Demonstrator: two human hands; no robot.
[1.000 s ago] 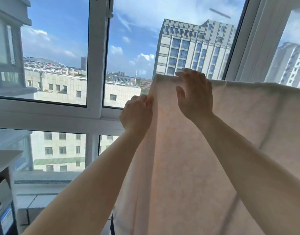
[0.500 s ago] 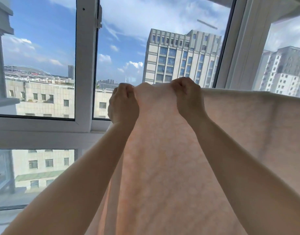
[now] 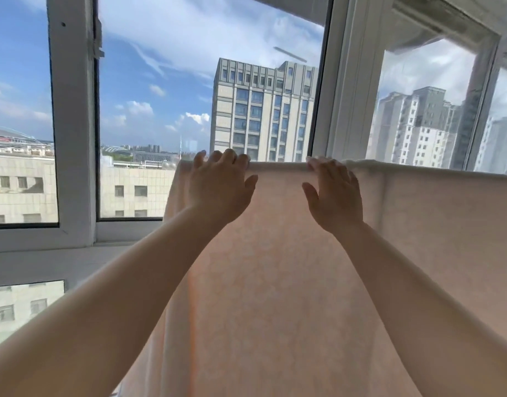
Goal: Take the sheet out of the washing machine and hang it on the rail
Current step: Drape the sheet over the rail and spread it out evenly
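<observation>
While the pale peach sheet (image 3: 289,282) hangs draped from a straight top fold running from the middle to the right edge of the frame, both hands lie against it with fingers extended. The left hand (image 3: 217,187), centre frame, has its fingers straight and hooked lightly over the fold near the sheet's left end; the right hand (image 3: 335,196), just right of centre, presses flat with fingers together, thumb out. The rail is hidden under the cloth (only the fold shows). Behind, a white window frame (image 3: 71,124) stands upper left, a grey tower block (image 3: 263,113) upper centre.
</observation>
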